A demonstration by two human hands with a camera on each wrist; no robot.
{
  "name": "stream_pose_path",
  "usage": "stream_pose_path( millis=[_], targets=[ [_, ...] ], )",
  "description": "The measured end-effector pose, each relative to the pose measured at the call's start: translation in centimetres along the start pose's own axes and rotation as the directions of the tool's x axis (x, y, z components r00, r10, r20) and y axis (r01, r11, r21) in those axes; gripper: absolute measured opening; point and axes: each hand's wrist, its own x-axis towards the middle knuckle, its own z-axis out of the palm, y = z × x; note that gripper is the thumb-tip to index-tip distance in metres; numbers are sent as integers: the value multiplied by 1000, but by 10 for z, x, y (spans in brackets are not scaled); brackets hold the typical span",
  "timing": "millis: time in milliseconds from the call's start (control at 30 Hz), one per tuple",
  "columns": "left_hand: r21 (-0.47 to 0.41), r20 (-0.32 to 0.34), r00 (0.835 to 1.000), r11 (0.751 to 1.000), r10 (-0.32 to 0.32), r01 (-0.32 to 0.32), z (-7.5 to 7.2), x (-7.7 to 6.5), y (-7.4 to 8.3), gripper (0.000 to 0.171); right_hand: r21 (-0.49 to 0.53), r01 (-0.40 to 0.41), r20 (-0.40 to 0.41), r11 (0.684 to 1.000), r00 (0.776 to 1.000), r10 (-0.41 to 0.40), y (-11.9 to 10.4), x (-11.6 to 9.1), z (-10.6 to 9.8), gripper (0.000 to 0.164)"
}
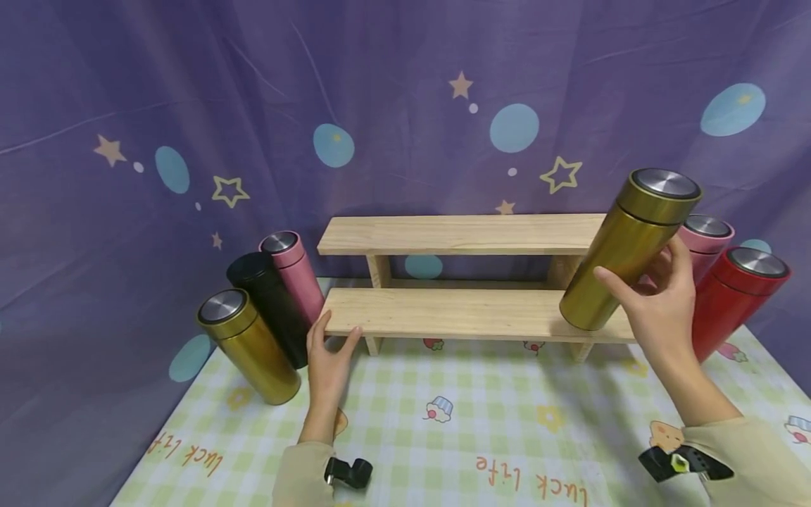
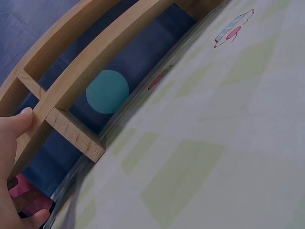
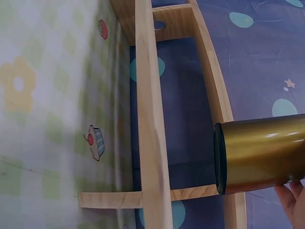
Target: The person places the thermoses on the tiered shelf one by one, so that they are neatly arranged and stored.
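Just in front of the wooden shelf (image 1: pixel 443 310) lies a checked tablecloth (image 1: pixel 405 443). At the shelf's left front corner, the left hand (image 1: pixel 327 370) touches the lower board, thumb and forefinger spread apart. Above the shelf's right end, the right hand (image 1: pixel 662 310) grips a roughly upright gold flask (image 1: pixel 624 243), thumb and fingers on opposite sides. It looks stiff, fairly weighty and slick; a firm hold around mid-body, below the lid, should suit. Left of the shelf stands a black flask (image 1: pixel 274 310); right, a red flask (image 1: pixel 728 303). Behind the shelf hangs a purple curtain (image 1: pixel 405 77).
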Motion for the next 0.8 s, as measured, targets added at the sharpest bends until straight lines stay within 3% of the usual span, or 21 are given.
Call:
stream_pose_path(
  millis=[467,800],
  targets=[
    [7,-5,1000,1000,10,-10,3,0,-8,76,26,65,-8,998,998,-65,-6,32,18,77],
    [7,-15,1000,1000,8,-8,2,3,-5,77,22,62,11,998,998,-62,-18,56,30,80]
  ],
)
